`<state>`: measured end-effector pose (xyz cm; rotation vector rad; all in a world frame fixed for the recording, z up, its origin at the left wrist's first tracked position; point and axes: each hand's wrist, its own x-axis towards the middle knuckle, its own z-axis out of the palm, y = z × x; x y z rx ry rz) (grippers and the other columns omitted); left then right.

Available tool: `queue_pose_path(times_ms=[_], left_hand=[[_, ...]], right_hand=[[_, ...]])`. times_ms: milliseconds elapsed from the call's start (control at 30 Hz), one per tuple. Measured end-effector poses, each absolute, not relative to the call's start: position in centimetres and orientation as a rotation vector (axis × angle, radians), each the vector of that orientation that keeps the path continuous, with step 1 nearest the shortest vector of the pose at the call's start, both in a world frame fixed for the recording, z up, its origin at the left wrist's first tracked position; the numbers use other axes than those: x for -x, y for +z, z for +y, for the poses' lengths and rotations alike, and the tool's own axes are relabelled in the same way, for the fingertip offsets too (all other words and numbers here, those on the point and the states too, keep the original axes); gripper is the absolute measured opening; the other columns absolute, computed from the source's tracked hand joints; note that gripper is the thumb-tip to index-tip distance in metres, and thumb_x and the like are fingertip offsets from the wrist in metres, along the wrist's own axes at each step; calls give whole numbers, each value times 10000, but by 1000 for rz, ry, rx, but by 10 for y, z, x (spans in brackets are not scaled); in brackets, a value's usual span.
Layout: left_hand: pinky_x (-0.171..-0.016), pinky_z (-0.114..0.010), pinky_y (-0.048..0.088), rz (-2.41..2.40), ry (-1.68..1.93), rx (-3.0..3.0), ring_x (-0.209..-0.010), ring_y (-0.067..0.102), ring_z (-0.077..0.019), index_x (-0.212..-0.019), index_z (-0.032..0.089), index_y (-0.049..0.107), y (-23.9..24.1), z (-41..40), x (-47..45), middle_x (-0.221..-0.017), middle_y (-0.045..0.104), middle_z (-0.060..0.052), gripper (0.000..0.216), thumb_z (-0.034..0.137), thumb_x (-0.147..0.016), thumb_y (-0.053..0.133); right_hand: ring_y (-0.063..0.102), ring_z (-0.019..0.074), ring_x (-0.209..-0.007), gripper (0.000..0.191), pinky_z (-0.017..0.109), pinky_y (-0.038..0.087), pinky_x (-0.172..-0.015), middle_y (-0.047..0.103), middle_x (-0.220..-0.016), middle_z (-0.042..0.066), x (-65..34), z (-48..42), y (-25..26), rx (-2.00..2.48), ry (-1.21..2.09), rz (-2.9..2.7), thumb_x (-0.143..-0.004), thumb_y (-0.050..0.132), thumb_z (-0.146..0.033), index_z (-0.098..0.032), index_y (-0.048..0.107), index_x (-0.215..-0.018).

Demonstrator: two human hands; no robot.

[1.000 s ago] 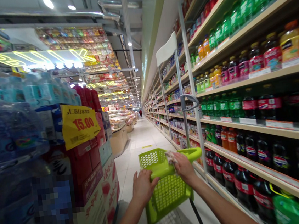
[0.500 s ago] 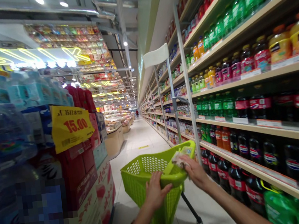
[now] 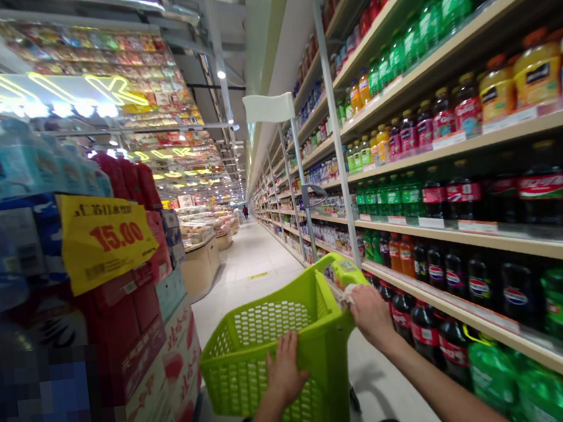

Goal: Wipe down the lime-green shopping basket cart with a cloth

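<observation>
Cart (image 3: 332, 383), lower centre, swung side-on, its long wall (image 3: 239, 383) now within reach: left hand (image 3: 285, 370) spread across rim (image 3: 319, 334), right hand (image 3: 371, 314) clamped on whitish wad (image 3: 346, 296) at handle (image 3: 350, 271).

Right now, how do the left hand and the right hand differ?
The left hand has its fingers extended and seems empty, while the right hand is curled around a crumpled whitish wad. The left hand lies against the side of the green cart; the right hand is higher in the picture, by the handle. Both hands are bare.
</observation>
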<state>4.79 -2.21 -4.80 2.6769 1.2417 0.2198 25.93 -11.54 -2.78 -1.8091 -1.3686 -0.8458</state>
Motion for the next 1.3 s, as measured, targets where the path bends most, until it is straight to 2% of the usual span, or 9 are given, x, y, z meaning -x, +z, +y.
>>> queue_pose_path(times_ms=[200, 400, 567, 667, 767, 900, 1033, 1133, 1300], left_hand=[[-1045, -528, 126, 1271, 219, -2738, -1327, 115, -231, -1365, 177, 177, -56, -23, -42, -1443, 146, -39, 787, 186, -638, 477], [-1041, -538, 130, 1396, 157, -2682, -1331, 75, -235, -1369, 151, 138, -62, -15, -19, -1447, 89, -39, 828, 151, -611, 471], [-1046, -528, 123, 1363, 150, -2681, -1330, 64, -240, -1368, 146, 148, -62, -20, -22, -1447, 89, -50, 830, 162, -603, 471], [-1048, -516, 125, 1361, 133, -2683, -1331, 60, -233, -1370, 141, 134, -62, -21, -25, -1447, 79, -48, 839, 162, -600, 467], [-1044, -509, 140, 1371, 140, -2706, -1332, 52, -231, -1371, 129, 122, -62, -22, -28, -1450, 57, -55, 841, 172, -603, 464], [-1043, -501, 151, 1365, 121, -2717, -1333, 46, -229, -1371, 128, 116, -65, -23, -31, -1451, 52, -59, 837, 195, -614, 466], [-1049, -495, 139, 1336, 110, -2747, -1333, 51, -225, -1371, 128, 118, -64, -26, -34, -1450, 61, -50, 835, 187, -614, 466], [-1048, -502, 140, 1320, 119, -2753, -1332, 60, -228, -1369, 129, 133, -62, -29, -36, -1448, 70, -53, 824, 175, -615, 463], [-1052, -502, 124, 1298, 184, -2754, -1328, 89, -234, -1363, 133, 170, -67, -29, -32, -1443, 102, -64, 789, 158, -626, 452]], right_hand=[[518, 247, -1018, 313, 441, 358, -925, 614, -1032, 96, -234, -90, -46, 1756, -882, -1631, -721, 437, -59, -190, 605, -951], [519, 258, -1054, 368, 465, 378, -922, 605, -1082, 118, -249, -90, -55, 1796, -904, -1486, -705, 433, -56, -179, 608, -1005], [533, 183, -1046, 426, 364, 432, -908, 627, -1064, 35, -204, -79, -71, 1488, -699, -1756, -706, 384, -55, -223, 601, -1032], [514, 197, -1063, 408, 396, 410, -935, 602, -1097, 74, -230, -98, -53, 1483, -765, -1468, -732, 372, -94, -185, 584, -1068], [415, 229, -1167, 403, 472, 314, -1000, 533, -1188, 100, -270, -120, -45, 1528, -872, -1183, -753, 369, -112, -168, 570, -1097], [343, 242, -1227, 425, 463, 352, -975, 519, -1213, 92, -266, -124, -115, 1580, -752, -1319, -721, 359, -71, -179, 608, -1048], [506, 247, -1080, 431, 418, 458, -874, 606, -1084, 99, -236, -125, -193, 1660, -532, -1465, -664, 382, -58, -184, 641, -986], [542, 225, -1029, 402, 393, 468, -865, 603, -1076, 113, -245, -136, -168, 1637, -605, -1340, -700, 379, -86, -167, 623, -1009], [364, 237, -1216, 369, 463, 331, -993, 501, -1223, 137, -269, -124, -70, 1540, -846, -1206, -771, 359, -103, -134, 587, -1060]])
